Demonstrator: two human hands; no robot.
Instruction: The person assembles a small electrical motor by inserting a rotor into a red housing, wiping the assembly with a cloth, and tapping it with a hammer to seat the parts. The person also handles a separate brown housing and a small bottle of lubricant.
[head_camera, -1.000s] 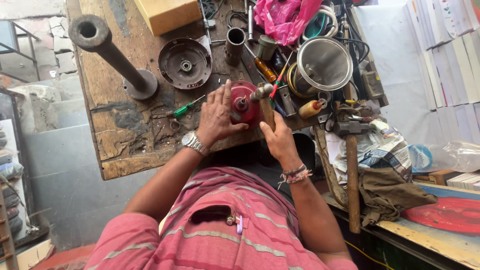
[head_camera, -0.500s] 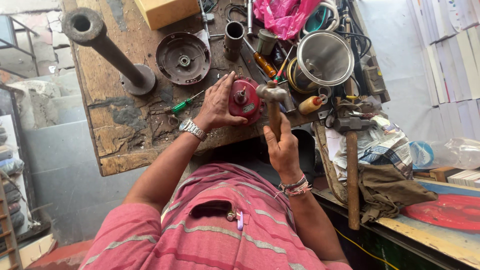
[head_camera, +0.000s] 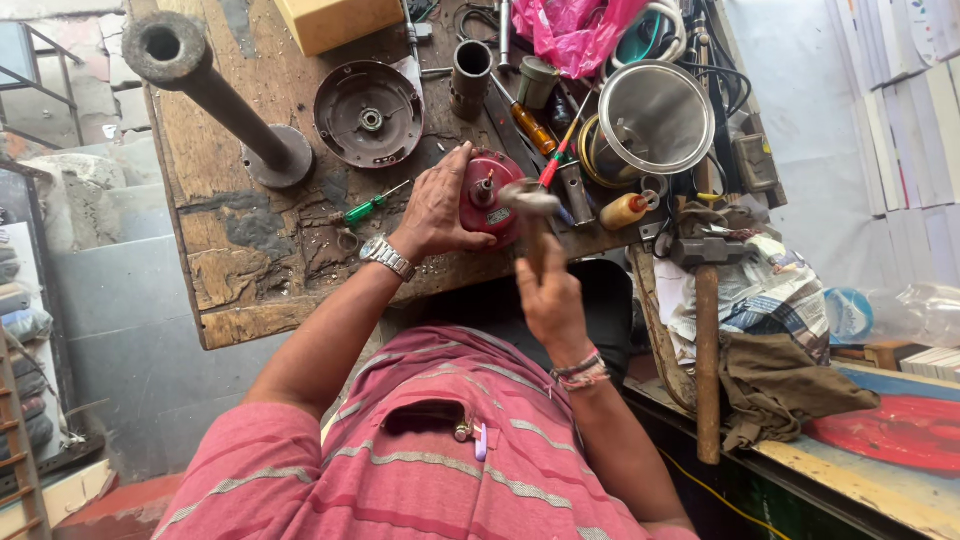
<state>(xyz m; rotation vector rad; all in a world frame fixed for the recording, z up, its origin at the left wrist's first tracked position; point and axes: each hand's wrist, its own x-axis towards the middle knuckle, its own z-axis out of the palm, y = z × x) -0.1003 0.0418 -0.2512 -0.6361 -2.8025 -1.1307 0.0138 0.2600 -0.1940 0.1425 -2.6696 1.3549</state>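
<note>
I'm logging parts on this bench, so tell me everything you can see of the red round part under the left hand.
The red part is a round, domed housing, seemingly painted metal, worn and grimy. A short metal shaft stands up from its centre. It sits near the front edge of the scarred wooden bench. The left hand cups its left side, fingers against the rim. The right hand holds a hammer whose blurred head is just over the shaft; whether it touches is unclear.

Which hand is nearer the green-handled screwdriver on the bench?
Left. The left hand grips the red motor part just beside the green-handled screwdriver; the right hand holds a hammer farther off.
</note>
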